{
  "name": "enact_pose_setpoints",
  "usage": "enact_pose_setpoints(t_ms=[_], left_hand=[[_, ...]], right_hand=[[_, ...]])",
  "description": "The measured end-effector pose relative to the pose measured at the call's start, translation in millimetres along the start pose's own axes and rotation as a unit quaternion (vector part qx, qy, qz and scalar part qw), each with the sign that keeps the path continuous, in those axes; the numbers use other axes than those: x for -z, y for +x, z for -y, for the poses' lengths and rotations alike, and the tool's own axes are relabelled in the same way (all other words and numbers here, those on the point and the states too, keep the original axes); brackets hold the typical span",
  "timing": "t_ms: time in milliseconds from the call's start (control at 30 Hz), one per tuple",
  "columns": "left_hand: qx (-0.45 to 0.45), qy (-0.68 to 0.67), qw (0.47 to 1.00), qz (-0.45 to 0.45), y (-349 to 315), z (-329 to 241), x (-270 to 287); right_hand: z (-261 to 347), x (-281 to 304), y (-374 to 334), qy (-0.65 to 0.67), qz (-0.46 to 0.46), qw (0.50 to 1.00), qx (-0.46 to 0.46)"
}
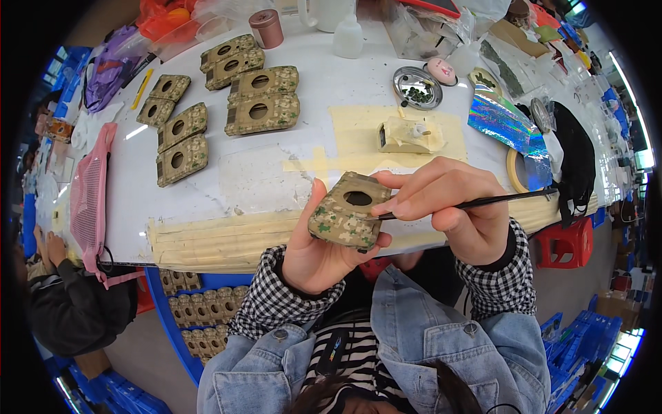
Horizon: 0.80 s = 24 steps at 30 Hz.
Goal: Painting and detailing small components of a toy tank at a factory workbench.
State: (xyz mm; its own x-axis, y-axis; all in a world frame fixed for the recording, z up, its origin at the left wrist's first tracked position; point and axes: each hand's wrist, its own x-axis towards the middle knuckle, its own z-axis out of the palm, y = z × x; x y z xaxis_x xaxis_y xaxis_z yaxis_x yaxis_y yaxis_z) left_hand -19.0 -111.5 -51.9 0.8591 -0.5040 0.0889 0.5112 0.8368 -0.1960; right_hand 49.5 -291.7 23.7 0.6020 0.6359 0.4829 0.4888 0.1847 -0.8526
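Frame centre: left hand (314, 252) grips a camouflage-patterned shell (348, 210) with a round hole; right hand (452, 203) pinches a thin brush (483, 202) against it, above the white counter (276, 172).

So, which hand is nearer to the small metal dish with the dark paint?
Right. The right hand, holding a thin brush, is below the metal dish; the left hand, holding a camouflage tank body, is lower and further left.

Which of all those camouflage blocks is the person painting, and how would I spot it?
Start at the white table and come to its near edge, where the two hands meet. The left hand grips a camouflage block with a round hole on top, and the right hand touches a thin brush to it. It is the only block lifted off the table; the others lie in rows.
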Motion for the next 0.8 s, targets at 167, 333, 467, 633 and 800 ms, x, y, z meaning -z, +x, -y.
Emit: enact_pose_setpoints(t_ms=[167, 333, 467, 633, 800], left_hand=[[0.004, 0.017, 1.000, 0.010, -0.6, -1.7, 3.4], [-0.003, 0.007, 1.000, -0.003, 0.0, -0.6, 0.9], [0.002, 0.010, 1.000, 0.011, 0.5, -1.0, 2.6], [0.007, 0.008, 1.000, 0.013, -0.7, -2.3, 5.6], [0.004, 0.008, 1.000, 0.007, -0.5, -1.9, 4.8]], right_hand=[[-0.9, -0.4, -0.5, 0.001, 0.000, 1.000, 0.000], [-1.2, 0.2, -1.0, 0.002, 0.000, 1.000, 0.000], [-2.3, 0.3, -1.7, 0.003, -0.003, 1.000, 0.000], [-3.0, -0.6, -1.7, 0.004, -0.007, 1.000, -0.001], [-3.4, -1.0, -1.2, 0.006, -0.006, 1.000, 0.000]])
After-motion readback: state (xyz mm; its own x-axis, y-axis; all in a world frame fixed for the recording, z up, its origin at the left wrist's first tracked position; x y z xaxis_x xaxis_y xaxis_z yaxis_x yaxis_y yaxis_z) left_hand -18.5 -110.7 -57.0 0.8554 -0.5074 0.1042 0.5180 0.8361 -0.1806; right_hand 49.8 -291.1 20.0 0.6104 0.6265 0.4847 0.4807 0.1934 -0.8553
